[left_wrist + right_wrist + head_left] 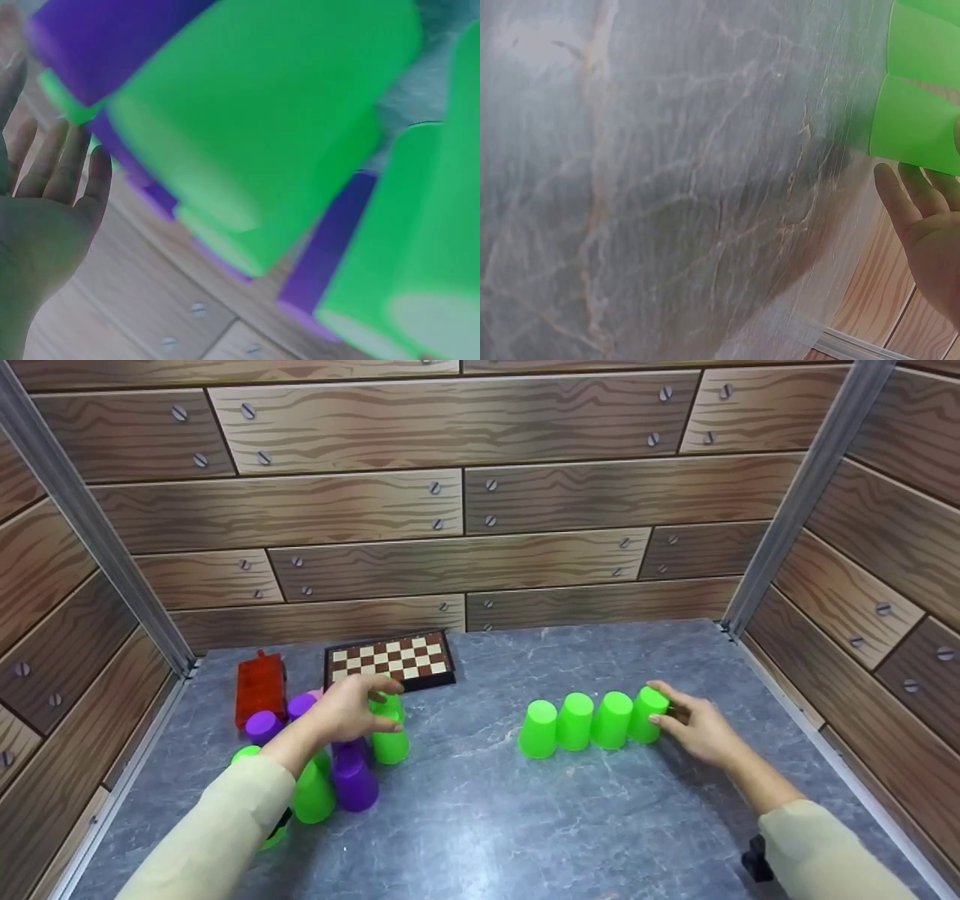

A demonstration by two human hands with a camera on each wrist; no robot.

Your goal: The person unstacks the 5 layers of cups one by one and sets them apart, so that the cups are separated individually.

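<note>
Upside-down green cups stand in a short row right of centre in the head view. At the row's right end my right hand (699, 729) holds the last green cup (649, 715) between thumb and fingers; the cup stands on the table. My left hand (346, 711) hovers over a cluster at the left, thumb and fingers spread apart near a green cup (391, 742). In the left wrist view the fingers look extended and grip nothing. Beside that cup stands a purple cup (355, 785), with another green cup (313, 796) next to it. The left forearm hides part of the cluster.
A brown-and-white checkered board (390, 657) lies at the back, left of centre. Left of it is a red case (260, 690). Wood-patterned walls (360, 502) enclose the grey marbled table (480, 817) at the back and sides.
</note>
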